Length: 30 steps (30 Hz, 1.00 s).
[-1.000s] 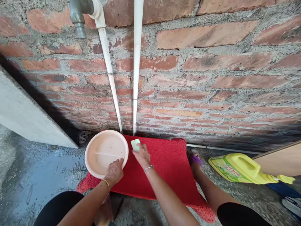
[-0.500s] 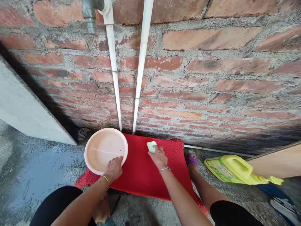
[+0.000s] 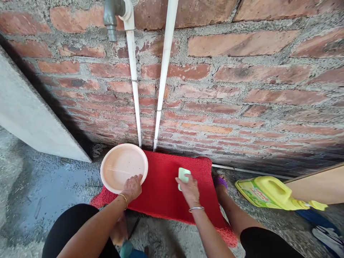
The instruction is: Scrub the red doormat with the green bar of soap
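Left hand [image 3: 133, 187] holds a round plastic basin [image 3: 116, 171], right hand [image 3: 190, 189] a rounded oblong block [image 3: 184, 173].

Basin [image 3: 120, 167] on cloth [image 3: 163, 190], left end; bar [image 3: 184, 173] to right, apparently on cloth; wall [image 3: 228, 82] behind; bottle [image 3: 264, 192] right of cloth.

Smooth plastic basin [image 3: 118, 168], matt cloth [image 3: 163, 186]
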Each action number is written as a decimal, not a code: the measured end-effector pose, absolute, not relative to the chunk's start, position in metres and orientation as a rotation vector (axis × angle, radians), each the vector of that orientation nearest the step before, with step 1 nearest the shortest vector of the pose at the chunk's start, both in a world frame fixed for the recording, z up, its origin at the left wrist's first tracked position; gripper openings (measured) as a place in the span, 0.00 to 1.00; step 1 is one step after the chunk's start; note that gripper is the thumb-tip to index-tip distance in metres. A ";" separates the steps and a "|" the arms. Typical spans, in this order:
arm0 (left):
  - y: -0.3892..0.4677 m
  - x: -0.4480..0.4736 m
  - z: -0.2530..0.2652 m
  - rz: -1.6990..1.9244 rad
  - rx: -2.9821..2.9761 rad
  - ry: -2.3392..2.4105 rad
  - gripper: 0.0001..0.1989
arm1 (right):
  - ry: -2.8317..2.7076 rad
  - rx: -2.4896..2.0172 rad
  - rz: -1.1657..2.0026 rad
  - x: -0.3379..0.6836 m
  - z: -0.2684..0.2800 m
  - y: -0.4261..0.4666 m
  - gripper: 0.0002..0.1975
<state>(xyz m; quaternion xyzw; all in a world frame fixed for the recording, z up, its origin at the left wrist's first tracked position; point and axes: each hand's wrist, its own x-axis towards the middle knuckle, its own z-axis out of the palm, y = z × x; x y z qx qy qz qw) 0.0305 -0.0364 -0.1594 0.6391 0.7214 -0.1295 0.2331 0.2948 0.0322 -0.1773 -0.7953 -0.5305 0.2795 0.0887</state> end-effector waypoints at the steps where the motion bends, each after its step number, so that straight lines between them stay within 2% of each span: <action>1: -0.036 0.031 -0.158 -0.362 1.756 1.981 0.29 | -1.662 -2.305 0.884 0.272 -0.177 0.026 0.26; 6: -0.037 0.031 -0.152 -0.356 1.760 1.972 0.28 | -1.991 -2.133 0.981 0.181 -0.181 0.000 0.22; 10: -0.036 0.032 -0.152 -0.334 1.769 1.993 0.26 | -2.179 -2.125 0.946 0.154 -0.181 -0.005 0.20; 23: -0.036 0.032 -0.147 -0.353 1.725 1.976 0.29 | -2.025 -2.417 0.883 0.228 -0.164 0.006 0.21; 30: -0.036 0.031 -0.153 -0.354 1.766 1.985 0.27 | -1.946 -2.302 0.973 0.193 -0.169 -0.006 0.19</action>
